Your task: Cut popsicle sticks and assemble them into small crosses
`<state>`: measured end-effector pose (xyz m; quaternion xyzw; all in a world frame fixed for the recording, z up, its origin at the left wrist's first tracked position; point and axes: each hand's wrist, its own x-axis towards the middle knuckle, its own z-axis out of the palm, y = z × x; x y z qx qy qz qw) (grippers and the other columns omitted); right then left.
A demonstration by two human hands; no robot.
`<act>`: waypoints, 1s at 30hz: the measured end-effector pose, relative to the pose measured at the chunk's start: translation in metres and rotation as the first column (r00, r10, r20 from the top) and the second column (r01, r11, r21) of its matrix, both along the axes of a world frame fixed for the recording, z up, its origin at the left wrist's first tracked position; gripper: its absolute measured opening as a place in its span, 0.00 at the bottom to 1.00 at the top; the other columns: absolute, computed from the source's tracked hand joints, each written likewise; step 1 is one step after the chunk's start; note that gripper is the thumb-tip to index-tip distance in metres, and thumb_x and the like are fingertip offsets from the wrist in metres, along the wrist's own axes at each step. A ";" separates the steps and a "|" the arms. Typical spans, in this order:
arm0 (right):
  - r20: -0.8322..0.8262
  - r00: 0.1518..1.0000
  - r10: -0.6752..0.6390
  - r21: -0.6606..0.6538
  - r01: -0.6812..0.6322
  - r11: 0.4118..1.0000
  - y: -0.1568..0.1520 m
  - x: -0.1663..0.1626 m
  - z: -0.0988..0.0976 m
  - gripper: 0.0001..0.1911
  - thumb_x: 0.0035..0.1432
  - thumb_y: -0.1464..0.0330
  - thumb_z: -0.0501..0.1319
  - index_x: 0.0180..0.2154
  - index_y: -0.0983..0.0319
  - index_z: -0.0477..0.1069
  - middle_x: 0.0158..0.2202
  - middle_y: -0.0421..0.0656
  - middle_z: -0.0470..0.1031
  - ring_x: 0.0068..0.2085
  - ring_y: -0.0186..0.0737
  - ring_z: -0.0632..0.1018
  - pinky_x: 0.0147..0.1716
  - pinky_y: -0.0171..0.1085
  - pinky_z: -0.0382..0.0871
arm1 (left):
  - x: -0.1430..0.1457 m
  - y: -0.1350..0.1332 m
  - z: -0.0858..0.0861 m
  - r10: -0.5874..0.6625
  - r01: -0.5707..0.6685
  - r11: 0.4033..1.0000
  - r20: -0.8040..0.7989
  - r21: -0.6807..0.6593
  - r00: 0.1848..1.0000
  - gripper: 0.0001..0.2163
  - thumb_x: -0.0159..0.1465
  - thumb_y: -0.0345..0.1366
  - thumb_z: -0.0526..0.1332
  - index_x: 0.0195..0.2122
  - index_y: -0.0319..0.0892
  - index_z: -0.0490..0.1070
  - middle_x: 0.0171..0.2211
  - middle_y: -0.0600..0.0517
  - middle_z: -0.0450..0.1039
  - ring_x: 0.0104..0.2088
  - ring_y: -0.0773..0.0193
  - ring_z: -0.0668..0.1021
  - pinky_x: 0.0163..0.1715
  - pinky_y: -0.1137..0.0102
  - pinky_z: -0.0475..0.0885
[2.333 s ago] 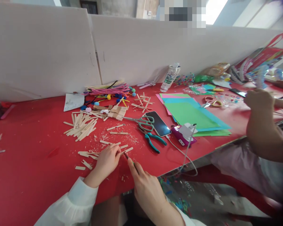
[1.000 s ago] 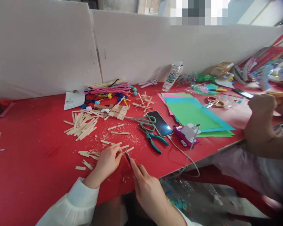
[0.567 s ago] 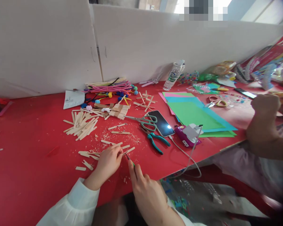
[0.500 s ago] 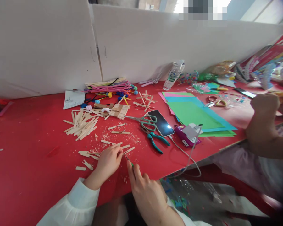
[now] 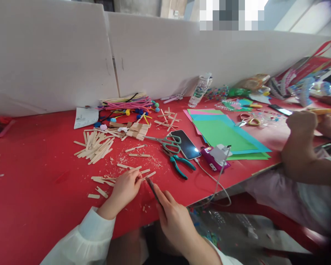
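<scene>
My left hand [image 5: 126, 188] rests on the red table [image 5: 38, 191] with its fingers closed on a short piece of wooden stick [image 5: 149, 175]. My right hand [image 5: 173, 218] is closed round a small thin tool [image 5: 152, 186] whose tip meets that stick piece. Wood shavings [image 5: 127, 160] and several cut stick pieces [image 5: 102, 180] lie around both hands.
A pile of craft sticks [image 5: 95, 147], pipe cleaners [image 5: 128, 105], scissors [image 5: 168, 141], teal pliers [image 5: 179, 165], a phone [image 5: 187, 144], a purple device with cable [image 5: 215, 157], coloured paper [image 5: 226, 133] and a water bottle [image 5: 198, 90] lie beyond. Another person's hand [image 5: 302, 123] works at the right.
My right hand has moved the tool back and forth in short strokes against the stick piece. My left hand has stayed where it was. The view has shifted slightly.
</scene>
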<state>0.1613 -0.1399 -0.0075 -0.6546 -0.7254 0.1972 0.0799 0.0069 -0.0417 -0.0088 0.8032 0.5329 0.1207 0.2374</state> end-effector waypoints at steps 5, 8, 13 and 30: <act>-0.182 0.982 -0.052 -0.054 0.043 0.998 0.006 0.002 0.002 0.27 0.56 0.75 0.47 0.59 0.64 0.56 0.45 0.53 0.71 0.39 0.43 0.78 0.36 0.38 0.72 | 0.001 -0.001 0.001 0.005 -0.005 1.000 -0.002 -0.006 1.000 0.06 0.59 0.30 0.52 0.27 0.42 0.65 0.30 0.49 0.71 0.32 0.61 0.73 0.32 0.68 0.65; -0.258 0.963 -0.078 -0.097 0.054 0.994 0.007 0.003 0.006 0.27 0.56 0.75 0.47 0.58 0.65 0.57 0.45 0.53 0.71 0.42 0.44 0.77 0.39 0.39 0.72 | 0.001 -0.001 0.000 0.005 -0.005 1.000 -0.003 -0.005 1.000 0.06 0.59 0.30 0.52 0.27 0.42 0.66 0.30 0.49 0.71 0.31 0.61 0.73 0.32 0.69 0.65; -0.325 0.941 -0.095 -0.100 0.066 0.993 0.008 0.003 0.011 0.27 0.55 0.76 0.48 0.57 0.65 0.58 0.46 0.52 0.71 0.44 0.43 0.75 0.43 0.41 0.70 | 0.001 0.000 -0.002 -0.008 0.008 1.000 0.006 0.010 1.000 0.06 0.60 0.31 0.52 0.27 0.42 0.65 0.30 0.50 0.71 0.31 0.62 0.73 0.32 0.69 0.65; -0.414 0.903 -0.113 -0.096 0.080 0.992 0.009 0.003 0.010 0.27 0.55 0.76 0.48 0.57 0.64 0.58 0.49 0.52 0.71 0.47 0.43 0.74 0.45 0.42 0.69 | 0.000 0.000 0.003 -0.015 0.015 1.000 -0.010 -0.021 1.000 0.06 0.61 0.31 0.52 0.27 0.42 0.66 0.31 0.49 0.71 0.33 0.61 0.73 0.33 0.68 0.66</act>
